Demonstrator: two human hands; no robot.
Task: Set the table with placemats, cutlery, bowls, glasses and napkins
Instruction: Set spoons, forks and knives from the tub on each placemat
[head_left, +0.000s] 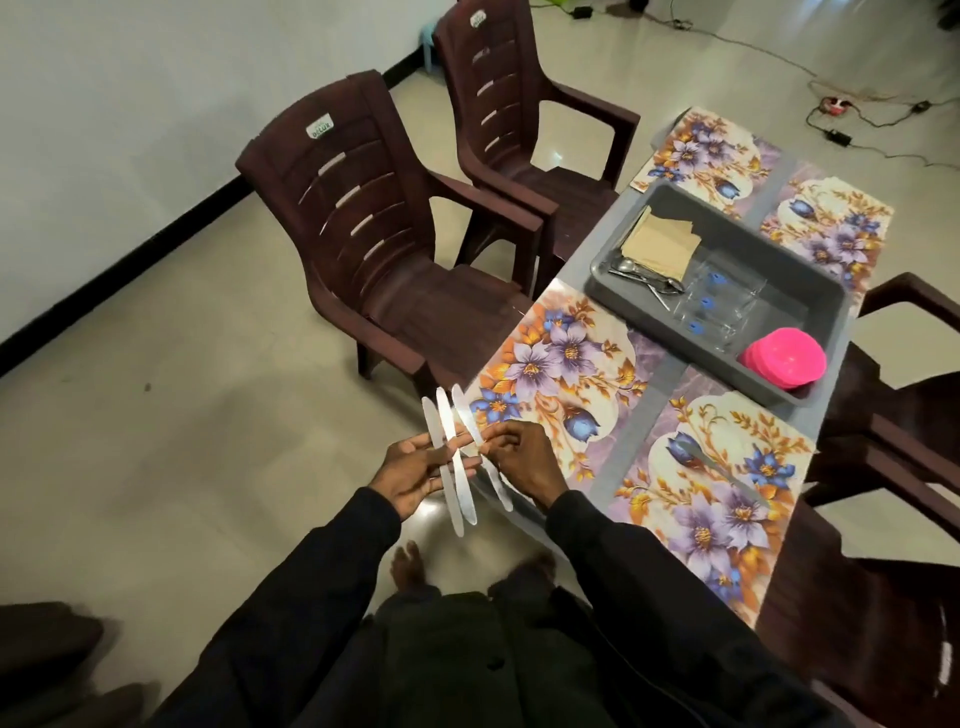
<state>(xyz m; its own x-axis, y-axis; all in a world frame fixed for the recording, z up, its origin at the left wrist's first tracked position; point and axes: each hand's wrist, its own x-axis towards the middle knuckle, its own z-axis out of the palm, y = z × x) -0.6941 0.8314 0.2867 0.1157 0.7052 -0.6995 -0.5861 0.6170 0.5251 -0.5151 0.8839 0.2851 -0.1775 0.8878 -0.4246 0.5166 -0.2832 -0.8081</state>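
1. The person is holding three flat silver metal table knives (448, 431) over the floor, just off the near corner of the grey counter (623, 457). The knives are fanned apart, probably so each can be taken singly.
2. The left hand (415, 467) is lying palm up beneath the fan with its fingers loosely curled. It is gripping what looks like two of the knives, though blur is making the count under the thumb uncertain.
3. The right hand (519, 460) is pinching the rightmost knife between thumb and fingertips, apparently drawing it away from the others for the next place.
4. Four rectangular floral placemats in purple and orange (561, 364) are lying in two pairs, one per seat, so that step looks finished.
5. A single slim silver knife (722, 467) is lying on the near right placemat. The three knives in hand are therefore likely meant for the remaining mats.
6. A grey rectangular plastic tub (670, 332) is sitting mid-counter between the pairs, within reach of every setting.
7. The tub is holding folded brown paper napkins (660, 239), silver spoons (649, 280), clear glasses (722, 301) and stacked pink plastic bowls (784, 358), none of them laid out yet.
8. Dark brown plastic armchairs (363, 234) are standing along the counter's left side.
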